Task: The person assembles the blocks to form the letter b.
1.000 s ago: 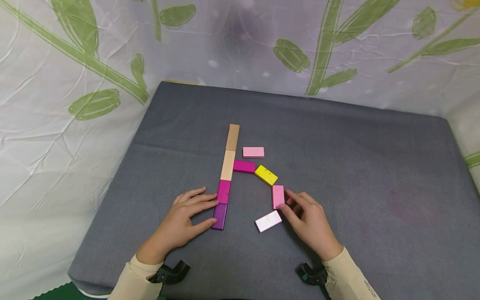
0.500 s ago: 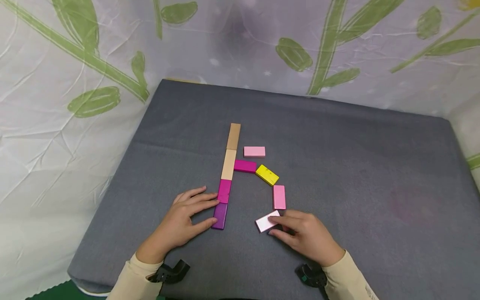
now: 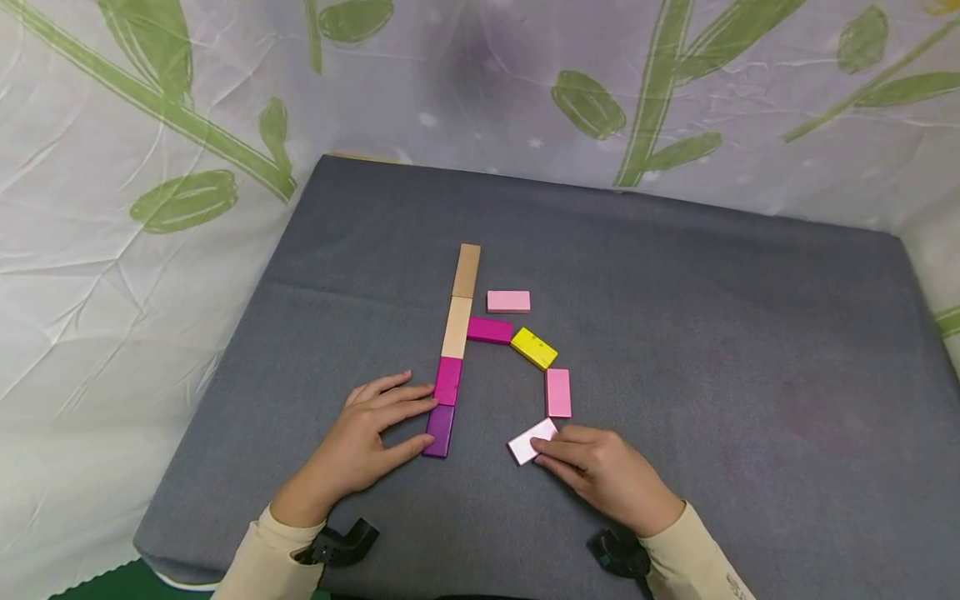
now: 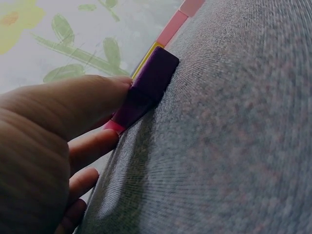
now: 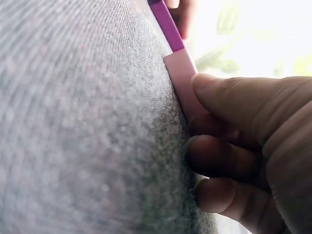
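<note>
In the head view, my right hand [image 3: 611,475] pinches the near right end of a pale pink block [image 3: 528,444] lying slantwise on the cloth. The right wrist view shows its thumb [image 5: 219,92] on that block's edge. My left hand [image 3: 367,437] lies with fingers spread, the tips touching the left side of a purple block [image 3: 440,432] and a magenta block [image 3: 448,381]. These continue a straight row with a light wooden block [image 3: 457,327] and a tan block [image 3: 466,271]. From the row curve a second magenta block [image 3: 490,331], a yellow block [image 3: 534,348] and a pink block [image 3: 558,392].
Another pink block [image 3: 508,302] lies apart, above the second magenta one. Grey cloth [image 3: 712,375] covers the table, and a white sheet with green leaf prints [image 3: 465,92] hangs behind it. Black wrist devices [image 3: 621,552] sit below both hands.
My right hand has left the upright pink block and moved nearer to me, onto the pale pink block, which has shifted slightly left. The left hand stays in place.
</note>
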### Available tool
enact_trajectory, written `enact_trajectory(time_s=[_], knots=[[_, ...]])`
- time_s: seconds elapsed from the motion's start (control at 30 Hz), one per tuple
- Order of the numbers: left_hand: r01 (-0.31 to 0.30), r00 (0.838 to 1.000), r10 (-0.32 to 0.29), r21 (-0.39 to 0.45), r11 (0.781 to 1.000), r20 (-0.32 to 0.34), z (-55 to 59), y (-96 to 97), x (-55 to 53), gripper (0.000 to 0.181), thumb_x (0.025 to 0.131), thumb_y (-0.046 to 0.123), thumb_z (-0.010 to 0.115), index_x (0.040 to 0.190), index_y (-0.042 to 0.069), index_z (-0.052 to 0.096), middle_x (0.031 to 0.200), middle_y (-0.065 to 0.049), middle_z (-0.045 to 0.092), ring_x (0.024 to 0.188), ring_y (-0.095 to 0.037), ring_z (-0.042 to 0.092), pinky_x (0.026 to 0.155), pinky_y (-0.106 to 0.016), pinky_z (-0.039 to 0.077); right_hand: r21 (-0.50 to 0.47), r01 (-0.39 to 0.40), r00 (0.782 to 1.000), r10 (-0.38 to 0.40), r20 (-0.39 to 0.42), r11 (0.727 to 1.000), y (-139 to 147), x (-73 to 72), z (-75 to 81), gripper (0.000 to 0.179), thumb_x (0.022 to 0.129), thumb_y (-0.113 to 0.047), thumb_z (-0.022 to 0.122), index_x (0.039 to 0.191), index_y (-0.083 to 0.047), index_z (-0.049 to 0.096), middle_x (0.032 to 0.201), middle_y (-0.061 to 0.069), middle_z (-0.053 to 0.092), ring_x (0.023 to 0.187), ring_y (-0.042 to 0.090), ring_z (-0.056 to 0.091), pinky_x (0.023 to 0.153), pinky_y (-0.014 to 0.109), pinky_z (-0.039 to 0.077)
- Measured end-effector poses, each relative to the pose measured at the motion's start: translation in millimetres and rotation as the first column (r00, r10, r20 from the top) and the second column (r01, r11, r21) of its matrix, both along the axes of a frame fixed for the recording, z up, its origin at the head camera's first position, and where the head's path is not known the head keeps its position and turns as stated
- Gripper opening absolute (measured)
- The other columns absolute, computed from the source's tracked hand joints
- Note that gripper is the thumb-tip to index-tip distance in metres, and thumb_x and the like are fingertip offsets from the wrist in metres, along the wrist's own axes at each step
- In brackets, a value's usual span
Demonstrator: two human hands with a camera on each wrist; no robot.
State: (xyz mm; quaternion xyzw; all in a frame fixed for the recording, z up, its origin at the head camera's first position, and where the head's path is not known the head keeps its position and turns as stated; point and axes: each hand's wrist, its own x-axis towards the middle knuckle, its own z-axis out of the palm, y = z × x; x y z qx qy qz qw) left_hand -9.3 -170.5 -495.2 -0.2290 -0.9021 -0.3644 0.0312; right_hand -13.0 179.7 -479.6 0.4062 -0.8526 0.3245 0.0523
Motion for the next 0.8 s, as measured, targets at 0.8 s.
enact_trajectory(time_s=[0.8], knots=[[-0.001, 1.000, 0.001, 0.001, 1.000, 0.001, 0.3, -0.6, 0.4, 0.044, 0.085, 0.023, 0.089, 0.127, 0.013, 0.078, 0.140, -0.001, 0.069, 0.141, -0.035, 0.053, 0.109, -0.064, 0.036, 0.009, 0.045, 0.998, -0.046, 0.033, 0.999, -2.8, 0.8, 2.1, 0.025, 0.080, -0.003, 0.090, 0.104, -0.008, 0.085, 0.084, -0.009, 0.073, 0.072, -0.004, 0.056, 0.063, 0.018, 0.053]])
